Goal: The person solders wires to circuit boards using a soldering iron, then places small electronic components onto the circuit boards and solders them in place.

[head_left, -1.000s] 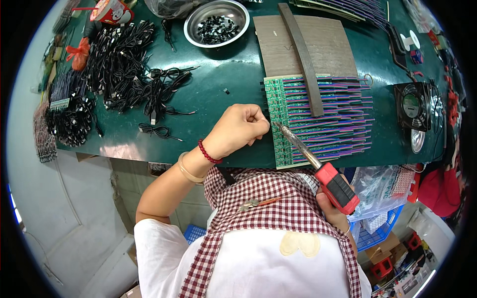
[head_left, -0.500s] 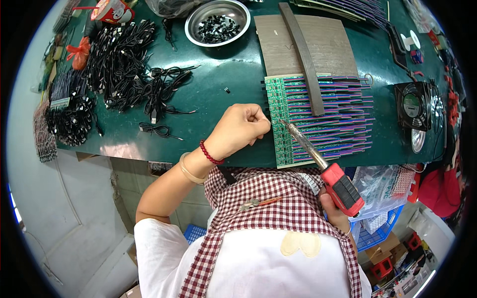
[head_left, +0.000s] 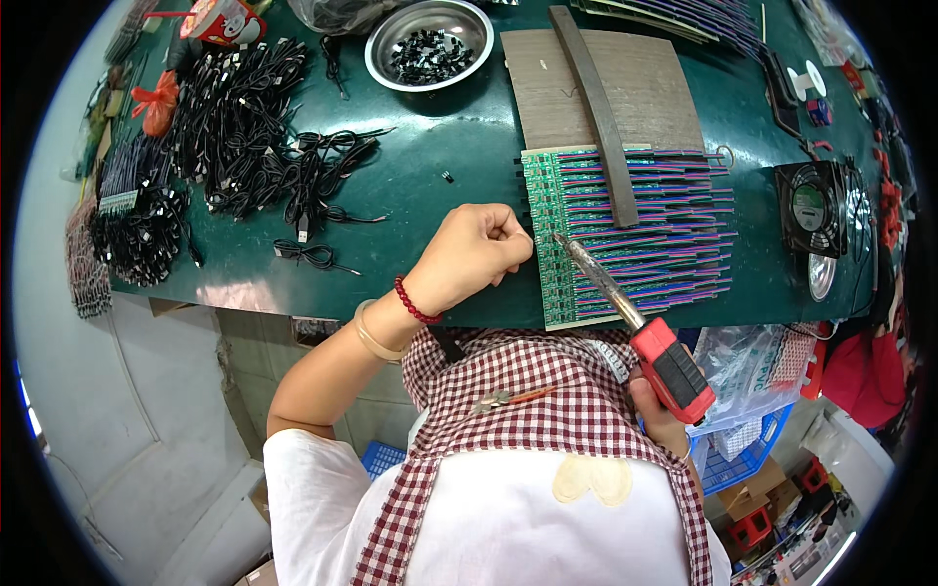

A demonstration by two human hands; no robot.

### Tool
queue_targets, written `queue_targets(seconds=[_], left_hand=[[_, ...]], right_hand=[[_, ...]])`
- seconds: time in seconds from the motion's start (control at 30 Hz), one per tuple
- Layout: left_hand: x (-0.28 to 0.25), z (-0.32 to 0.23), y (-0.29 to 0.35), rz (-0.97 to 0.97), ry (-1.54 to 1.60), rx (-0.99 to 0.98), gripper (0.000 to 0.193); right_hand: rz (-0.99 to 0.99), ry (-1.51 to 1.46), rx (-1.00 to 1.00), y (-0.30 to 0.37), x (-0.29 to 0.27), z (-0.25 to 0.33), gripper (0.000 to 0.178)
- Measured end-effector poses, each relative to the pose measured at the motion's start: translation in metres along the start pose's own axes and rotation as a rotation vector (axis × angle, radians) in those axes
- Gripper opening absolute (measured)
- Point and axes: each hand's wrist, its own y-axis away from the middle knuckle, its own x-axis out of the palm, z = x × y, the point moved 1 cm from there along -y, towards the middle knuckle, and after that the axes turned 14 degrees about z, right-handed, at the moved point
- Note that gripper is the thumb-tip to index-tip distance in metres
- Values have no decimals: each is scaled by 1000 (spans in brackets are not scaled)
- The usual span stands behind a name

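My left hand (head_left: pixel 477 246) is closed in a pinch at the left edge of a panel of small green circuit boards (head_left: pixel 555 288). Whatever its fingertips hold is too small or hidden to make out. With my right hand (head_left: pixel 657 415) I grip the red and black handle of a soldering iron (head_left: pixel 670 367). Its metal tip reaches up and left onto the green boards, close to my left fingers; contact there cannot be made out. Rows of coloured wires (head_left: pixel 684 227) run rightward from the boards. A dark flat bar (head_left: pixel 594 107) lies across wires and a brown wooden board (head_left: pixel 650 83).
Left on the green table (head_left: pixel 420 156) lie heaps of black cables (head_left: pixel 239 127). A metal bowl (head_left: pixel 376 59) of small black parts stands at the back, and one small black part (head_left: pixel 447 177) lies nearer. A black fan (head_left: pixel 819 207) stands at right, near a solder spool (head_left: pixel 807 81).
The soldering iron's tip has shifted very slightly over the boards. My left hand stays almost in place.
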Motion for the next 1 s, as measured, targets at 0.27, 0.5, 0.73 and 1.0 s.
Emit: queue_targets(seconds=[0.27,0.5,0.73,1.0], left_hand=[[0,2,-1,-3,-3,-1,10],[1,-2,0,-6,-14,-11,12],[1,-2,1,-9,-28,-9,11],[2,-5,4,-7,-52,-13,11]], right_hand=[[-13,-65,94,6,2,-6,25],[-33,-62,37,3,3,-6,24],[17,-88,96,6,3,-8,27],[-20,-88,38,3,2,-4,26]])
